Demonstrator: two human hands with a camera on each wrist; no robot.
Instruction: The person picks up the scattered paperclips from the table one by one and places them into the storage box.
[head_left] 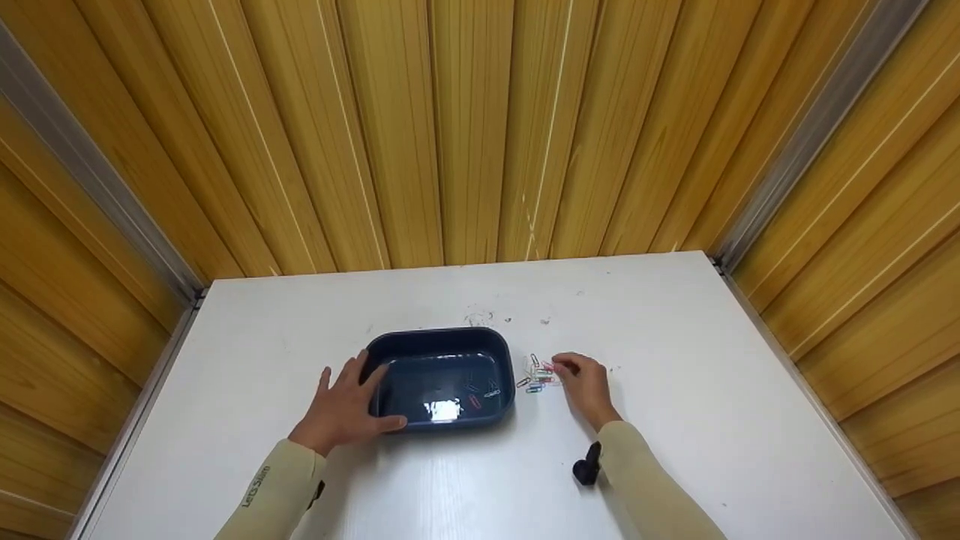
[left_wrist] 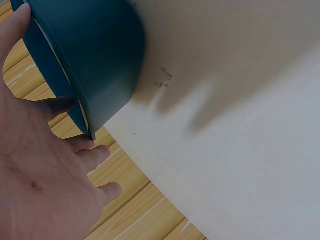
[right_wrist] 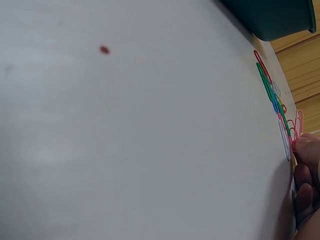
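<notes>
A dark blue rectangular tub (head_left: pixel 439 426) stands on the white table, with several paper clips (head_left: pixel 474 402) on its floor. My left hand (head_left: pixel 346 411) rests on the tub's left end, fingers spread, the thumb at the near rim and a finger reaching over the inside. To the right of the tub lies a small loose pile of coloured paper clips (head_left: pixel 537 379). At the pile's right edge my right hand (head_left: pixel 587 386) pinches a pink paper clip (right_wrist: pixel 299 120) between thumb and finger. The right wrist view cuts off most of that hand.
The white table (head_left: pixel 645 315) meets yellow wood-patterned walls (head_left: pixel 472 135) at the back and sides. A black wrist-camera piece (head_left: pixel 586 466) sits beside the right sleeve. Small dark marks (head_left: pixel 480 319) spot the tabletop behind the tub.
</notes>
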